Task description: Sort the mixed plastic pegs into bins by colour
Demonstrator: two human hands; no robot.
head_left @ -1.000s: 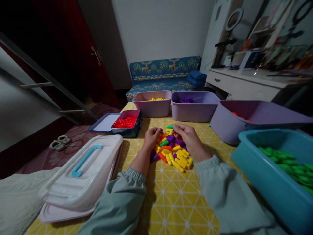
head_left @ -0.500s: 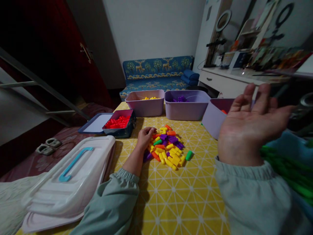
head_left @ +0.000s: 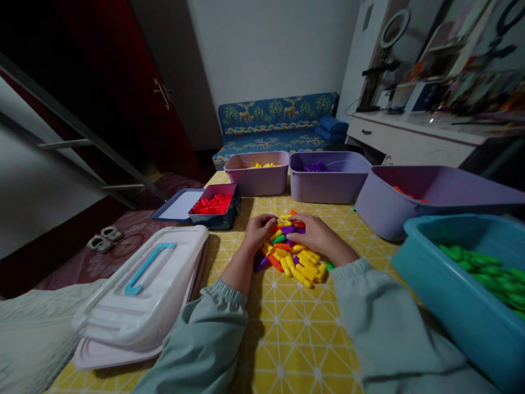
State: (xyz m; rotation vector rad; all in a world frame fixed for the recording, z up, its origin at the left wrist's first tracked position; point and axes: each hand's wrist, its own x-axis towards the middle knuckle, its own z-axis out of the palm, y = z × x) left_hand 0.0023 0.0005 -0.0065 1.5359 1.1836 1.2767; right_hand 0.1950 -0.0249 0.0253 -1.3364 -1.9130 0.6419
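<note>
A heap of small plastic pieces (head_left: 296, 261), yellow, orange, purple and green, lies on the yellow patterned tablecloth (head_left: 287, 339). My left hand (head_left: 258, 230) rests on the heap's left edge with its fingers curled down into the pieces; what they hold is hidden. From the right, my right hand (head_left: 316, 233) lies across the top of the heap. Its fingers are stretched flat toward the left hand, and their tips touch an orange piece. Both arms wear pale green sleeves.
Behind the heap stand a lilac bin with yellow pieces (head_left: 256, 180), a lilac bin with purple pieces (head_left: 328, 189) and a bigger lilac bin (head_left: 385, 213). A blue bin of green pieces (head_left: 430, 273) is at right. A dark tin of red pieces (head_left: 213, 220) and a white lidded box (head_left: 143, 284) are at left.
My right hand, raised open-palmed over the blue bin half a second ago, has come back down onto the heap. The left hand has stayed at the heap's left edge.
</note>
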